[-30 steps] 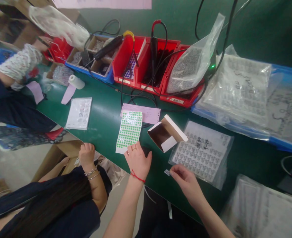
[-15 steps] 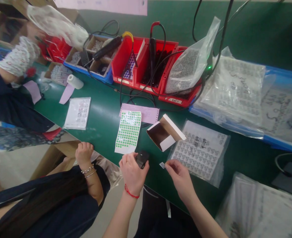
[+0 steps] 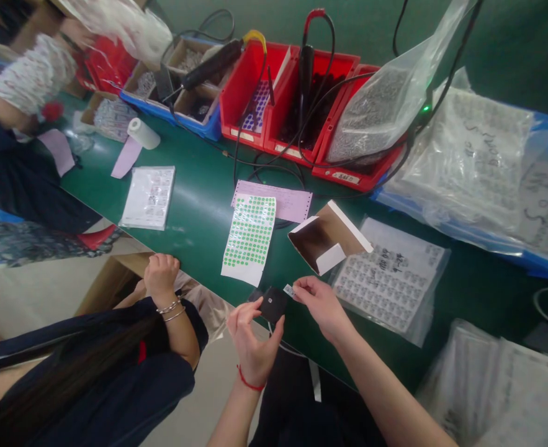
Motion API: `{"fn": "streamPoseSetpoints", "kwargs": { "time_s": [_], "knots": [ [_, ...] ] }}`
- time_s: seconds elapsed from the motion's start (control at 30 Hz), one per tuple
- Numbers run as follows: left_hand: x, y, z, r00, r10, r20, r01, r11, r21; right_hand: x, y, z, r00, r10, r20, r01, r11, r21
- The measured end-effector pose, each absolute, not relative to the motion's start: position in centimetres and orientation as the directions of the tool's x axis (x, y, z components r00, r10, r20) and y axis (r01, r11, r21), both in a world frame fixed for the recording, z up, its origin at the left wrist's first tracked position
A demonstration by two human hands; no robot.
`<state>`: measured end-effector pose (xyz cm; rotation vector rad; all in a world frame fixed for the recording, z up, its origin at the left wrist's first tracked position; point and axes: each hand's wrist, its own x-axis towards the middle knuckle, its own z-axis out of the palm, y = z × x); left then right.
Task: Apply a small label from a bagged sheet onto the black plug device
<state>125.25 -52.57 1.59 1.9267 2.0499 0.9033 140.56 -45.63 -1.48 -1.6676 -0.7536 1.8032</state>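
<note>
left hand [image 3: 251,338] gripping black part [image 3: 274,304], right hand [image 3: 318,300] pinching label [image 3: 289,290]

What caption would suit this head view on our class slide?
Left hand holds a black device as right hand brings a small label to it, over a green table.

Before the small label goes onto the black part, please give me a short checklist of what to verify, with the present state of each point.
1. Black part held in the left hand: ok, lifted at the table edge.
2. Small label pinched by the right hand: ok.
3. Label beside the part's upper right corner: ok; whether they touch, cannot tell.
4. Label print facing up and straight: cannot tell, too small.
5. Open white box within reach: ok, just beyond the hands.
6. Green dot sheet clear of the hands: ok.
</note>
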Motion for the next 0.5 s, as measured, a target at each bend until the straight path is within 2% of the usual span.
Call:
{"fn": "streamPoseSetpoints", "kwargs": {
  "time_s": [0.1, 0.27, 0.5],
  "knots": [
    [125.0, -52.9, 1.5, -0.147, 0.949, 0.278, 0.834, -0.032, 0.551, 139.8, -45.9, -1.8, -0.056, 0.741, -0.669, -0.028, -0.671, -0.74],
    [125.0, -53.3, 1.3, -0.159, 0.945, 0.285, 0.827, -0.03, 0.561, 138.8, -45.9, -0.6, -0.009, 0.819, -0.574, 0.073, -0.572, -0.817],
    [124.9, -53.4, 1.3, -0.172, 0.945, 0.278, 0.822, -0.018, 0.569, 138.0, -46.3, -0.3, 0.002, 0.83, -0.557, 0.089, -0.555, -0.827]
  ]
}}
